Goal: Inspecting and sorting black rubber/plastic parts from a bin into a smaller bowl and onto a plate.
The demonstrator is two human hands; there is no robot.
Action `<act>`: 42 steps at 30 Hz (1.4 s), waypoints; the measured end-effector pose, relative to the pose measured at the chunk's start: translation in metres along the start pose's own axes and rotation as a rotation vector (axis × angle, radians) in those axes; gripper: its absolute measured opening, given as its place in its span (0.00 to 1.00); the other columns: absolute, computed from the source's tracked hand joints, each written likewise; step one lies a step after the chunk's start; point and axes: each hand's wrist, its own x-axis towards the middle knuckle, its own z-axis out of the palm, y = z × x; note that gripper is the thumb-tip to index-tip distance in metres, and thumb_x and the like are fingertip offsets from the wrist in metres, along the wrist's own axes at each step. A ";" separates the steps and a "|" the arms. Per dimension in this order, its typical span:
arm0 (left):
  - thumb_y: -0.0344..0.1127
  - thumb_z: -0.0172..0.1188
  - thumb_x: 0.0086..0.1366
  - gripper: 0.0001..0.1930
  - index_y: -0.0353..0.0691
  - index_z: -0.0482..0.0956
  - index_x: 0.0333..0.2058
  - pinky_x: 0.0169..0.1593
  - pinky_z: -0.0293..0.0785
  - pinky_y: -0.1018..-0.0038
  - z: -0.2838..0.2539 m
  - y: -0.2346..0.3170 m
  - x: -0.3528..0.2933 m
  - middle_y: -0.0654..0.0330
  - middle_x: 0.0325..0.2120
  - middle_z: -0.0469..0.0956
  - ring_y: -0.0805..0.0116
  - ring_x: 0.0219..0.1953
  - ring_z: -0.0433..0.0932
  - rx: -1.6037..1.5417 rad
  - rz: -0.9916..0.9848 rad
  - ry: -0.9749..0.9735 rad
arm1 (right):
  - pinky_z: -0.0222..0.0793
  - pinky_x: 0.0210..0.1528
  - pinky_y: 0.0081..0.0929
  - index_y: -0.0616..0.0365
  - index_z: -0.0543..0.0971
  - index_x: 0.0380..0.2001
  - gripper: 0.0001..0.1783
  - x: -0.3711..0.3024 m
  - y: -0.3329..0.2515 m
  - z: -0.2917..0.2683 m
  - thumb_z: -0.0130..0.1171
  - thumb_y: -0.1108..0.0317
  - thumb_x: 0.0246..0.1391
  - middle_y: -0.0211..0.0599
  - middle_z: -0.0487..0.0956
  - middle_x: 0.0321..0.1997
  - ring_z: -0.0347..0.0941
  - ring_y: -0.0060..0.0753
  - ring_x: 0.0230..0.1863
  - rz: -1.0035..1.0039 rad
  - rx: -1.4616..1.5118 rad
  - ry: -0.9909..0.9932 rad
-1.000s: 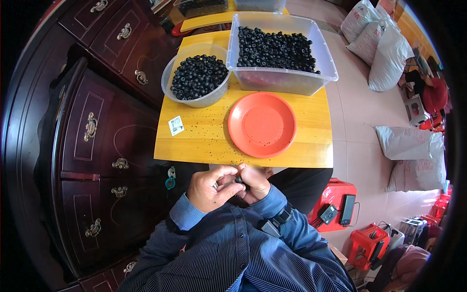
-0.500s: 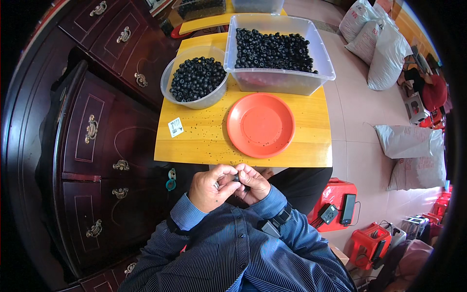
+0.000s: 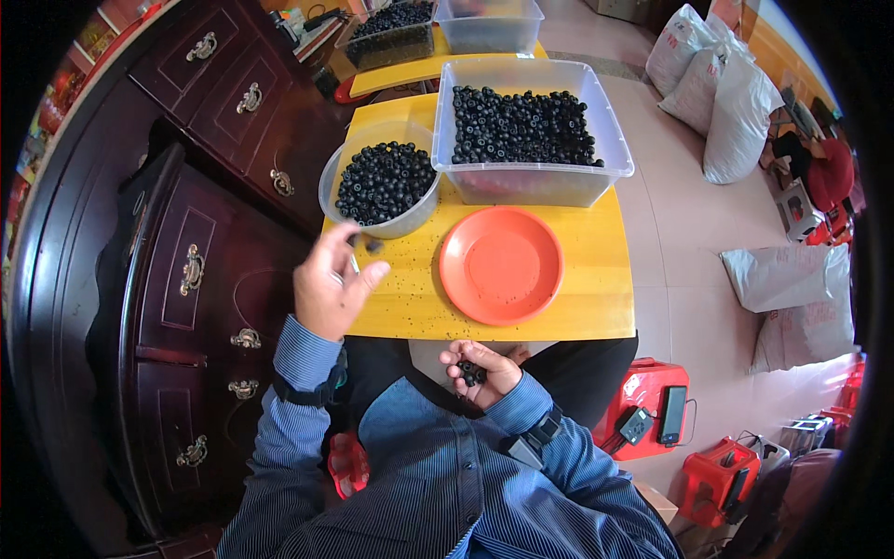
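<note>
Beads (image 3: 472, 373) sit in the right hand (image 3: 482, 374), cupped seemingly to contain them, the bowl (image 3: 410, 223) just beyond the spread left hand (image 3: 332, 287).

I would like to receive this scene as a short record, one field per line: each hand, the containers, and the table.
Left hand: blurred, near the round plastic tub; a dark piece at its fingertips, firmly held or not unclear
Right hand: cupped below the table edge, holding several small black rings
Round tub: black pieces inside
Rectangular plastic bin: behind the orange-red dish, holding more black pieces
Dish: a few specks
Tabletop: yellow, dark specks scattered
</note>
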 end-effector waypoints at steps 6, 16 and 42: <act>0.34 0.68 0.56 0.20 0.37 0.78 0.48 0.28 0.68 0.78 0.024 0.007 -0.024 0.68 0.20 0.71 0.80 0.22 0.67 0.102 0.043 -0.086 | 0.75 0.50 0.28 0.59 0.74 0.48 0.15 0.002 -0.001 0.000 0.48 0.60 0.67 0.41 0.79 0.50 0.77 0.34 0.50 0.046 0.067 0.004; 0.36 0.69 0.53 0.18 0.39 0.79 0.43 0.27 0.76 0.69 0.069 0.000 -0.104 0.60 0.19 0.79 0.63 0.22 0.81 0.224 0.029 -0.576 | 0.77 0.52 0.38 0.62 0.73 0.52 0.19 0.013 0.003 -0.006 0.43 0.61 0.69 0.48 0.75 0.56 0.75 0.44 0.54 0.019 0.100 -0.096; 0.23 0.65 0.56 0.08 0.35 0.76 0.34 0.25 0.72 0.77 0.072 -0.005 -0.100 0.61 0.17 0.77 0.76 0.19 0.77 0.005 -0.019 -0.161 | 0.73 0.50 0.23 0.54 0.74 0.49 0.13 0.006 0.004 0.009 0.51 0.61 0.66 0.27 0.78 0.43 0.75 0.22 0.45 -0.056 -0.051 -0.021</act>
